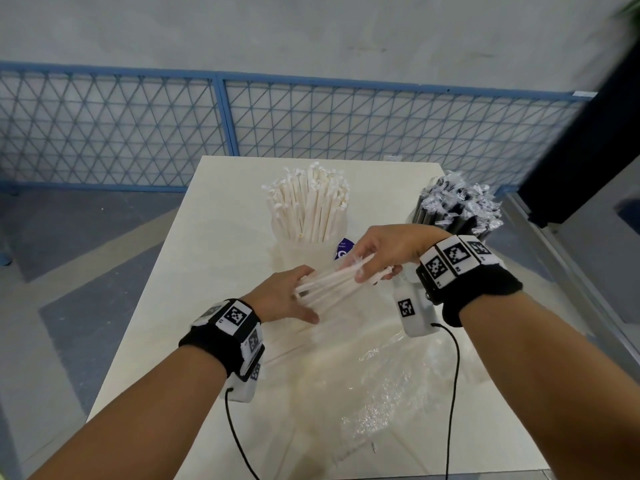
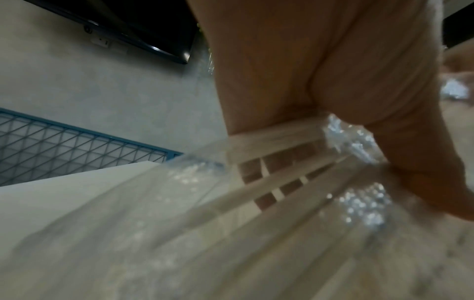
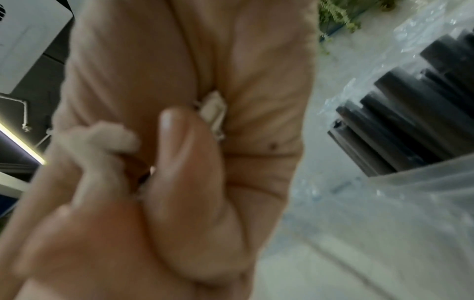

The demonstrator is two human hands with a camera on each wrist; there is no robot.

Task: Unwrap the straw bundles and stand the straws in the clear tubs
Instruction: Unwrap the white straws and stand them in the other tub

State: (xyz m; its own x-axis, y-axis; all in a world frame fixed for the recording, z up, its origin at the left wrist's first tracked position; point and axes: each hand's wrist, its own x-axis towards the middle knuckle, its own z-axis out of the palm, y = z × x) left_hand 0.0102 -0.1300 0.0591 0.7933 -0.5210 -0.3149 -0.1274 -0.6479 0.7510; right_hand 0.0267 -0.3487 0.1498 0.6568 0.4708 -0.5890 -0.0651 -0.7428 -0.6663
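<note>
Gripping white straws point(image 1: 332, 284) at either end, left hand point(image 1: 284, 299), right hand point(image 1: 384, 251), both hands curled round them.

A pale grey wall point(image 1: 311, 32) fills the upper part of the head view. Along its foot runs a blue-framed fence point(image 1: 221, 112) of diagonal wire mesh, spanning the frame from left to right. The floor point(image 1: 86, 244) at the left is grey with lighter angled bands. A cream table point(image 1: 221, 237) stands in the middle, its far edge close to the fence. A dark panel point(image 1: 588, 150) leans in at the upper right.
</note>
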